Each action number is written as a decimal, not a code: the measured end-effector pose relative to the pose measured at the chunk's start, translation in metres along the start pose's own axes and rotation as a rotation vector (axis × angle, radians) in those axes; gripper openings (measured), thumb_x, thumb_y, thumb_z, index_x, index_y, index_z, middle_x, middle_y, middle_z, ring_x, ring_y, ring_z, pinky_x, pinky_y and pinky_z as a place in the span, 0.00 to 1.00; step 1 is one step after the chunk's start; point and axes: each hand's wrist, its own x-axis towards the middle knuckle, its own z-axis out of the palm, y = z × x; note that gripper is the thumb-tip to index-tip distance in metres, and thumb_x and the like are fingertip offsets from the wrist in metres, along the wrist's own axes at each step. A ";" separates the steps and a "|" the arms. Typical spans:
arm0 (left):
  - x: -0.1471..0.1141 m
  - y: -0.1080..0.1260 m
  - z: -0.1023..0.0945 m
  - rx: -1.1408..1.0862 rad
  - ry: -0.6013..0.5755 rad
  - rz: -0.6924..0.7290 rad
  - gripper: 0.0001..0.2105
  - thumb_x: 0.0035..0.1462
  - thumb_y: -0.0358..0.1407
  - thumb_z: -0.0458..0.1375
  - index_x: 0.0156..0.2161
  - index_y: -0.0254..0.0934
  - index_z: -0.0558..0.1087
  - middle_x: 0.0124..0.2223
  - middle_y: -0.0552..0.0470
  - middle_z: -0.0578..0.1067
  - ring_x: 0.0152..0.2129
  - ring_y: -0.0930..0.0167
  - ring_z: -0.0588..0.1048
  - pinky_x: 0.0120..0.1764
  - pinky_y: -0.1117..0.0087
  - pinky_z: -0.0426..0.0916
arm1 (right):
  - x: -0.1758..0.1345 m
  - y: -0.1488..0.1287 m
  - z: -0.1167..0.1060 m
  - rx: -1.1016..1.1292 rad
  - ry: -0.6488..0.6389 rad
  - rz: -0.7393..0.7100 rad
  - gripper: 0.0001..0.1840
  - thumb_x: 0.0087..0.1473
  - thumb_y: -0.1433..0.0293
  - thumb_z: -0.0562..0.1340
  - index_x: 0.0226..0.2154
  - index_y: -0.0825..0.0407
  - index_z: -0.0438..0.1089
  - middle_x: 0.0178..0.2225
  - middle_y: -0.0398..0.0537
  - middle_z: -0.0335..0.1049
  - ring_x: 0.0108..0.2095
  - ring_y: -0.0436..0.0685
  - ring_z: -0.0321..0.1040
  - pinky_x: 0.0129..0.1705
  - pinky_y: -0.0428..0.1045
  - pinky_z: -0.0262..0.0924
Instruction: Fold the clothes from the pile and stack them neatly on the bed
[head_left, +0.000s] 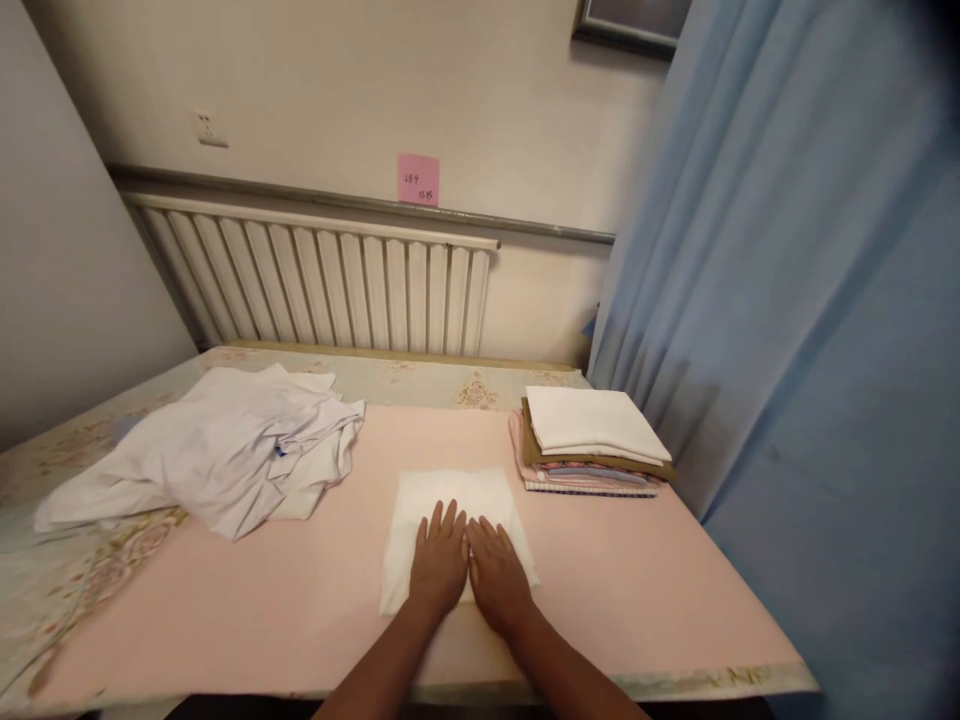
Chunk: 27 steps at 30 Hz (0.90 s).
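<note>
A white folded cloth (450, 488) lies flat, roughly square, on the pink sheet (300, 610) in front of me. My left hand (440, 558) rests palm down on its middle, fingers stretched out. Right beside it, my right hand (495, 572) also presses flat on the cloth, the two hands touching along their inner edges. Part of the cloth's near side is hidden under my hands. Neither hand grips anything.
To the left lies a loose heap of white cloth (225, 440). A neat stack of folded cloths, topped by a white one (592, 420), sits at the right. Behind are a radiator (337, 280) and a wall; a blue curtain (750, 260) hangs along the right.
</note>
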 end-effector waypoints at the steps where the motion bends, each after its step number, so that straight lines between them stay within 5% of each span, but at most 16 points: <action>1: -0.001 0.000 0.000 0.003 0.016 0.003 0.22 0.63 0.36 0.43 0.60 0.41 0.64 0.66 0.52 0.58 0.64 0.60 0.52 0.61 0.52 0.50 | -0.002 0.002 -0.001 -0.014 -0.006 0.013 0.25 0.61 0.72 0.50 0.60 0.54 0.58 0.61 0.50 0.58 0.64 0.59 0.49 0.64 0.60 0.45; 11: -0.013 -0.019 -0.002 0.054 0.086 0.017 0.25 0.64 0.43 0.43 0.63 0.38 0.58 0.66 0.48 0.58 0.63 0.59 0.54 0.60 0.52 0.54 | -0.011 0.014 -0.017 -0.111 -0.023 0.101 0.26 0.62 0.63 0.52 0.61 0.50 0.57 0.64 0.50 0.51 0.65 0.61 0.45 0.63 0.60 0.44; 27: -0.050 -0.061 -0.018 0.081 -0.019 -0.070 0.25 0.64 0.42 0.42 0.63 0.36 0.59 0.65 0.46 0.58 0.64 0.59 0.53 0.60 0.51 0.51 | -0.030 0.042 -0.021 -0.077 -0.043 0.185 0.24 0.60 0.64 0.54 0.57 0.55 0.63 0.60 0.57 0.59 0.62 0.66 0.52 0.60 0.64 0.49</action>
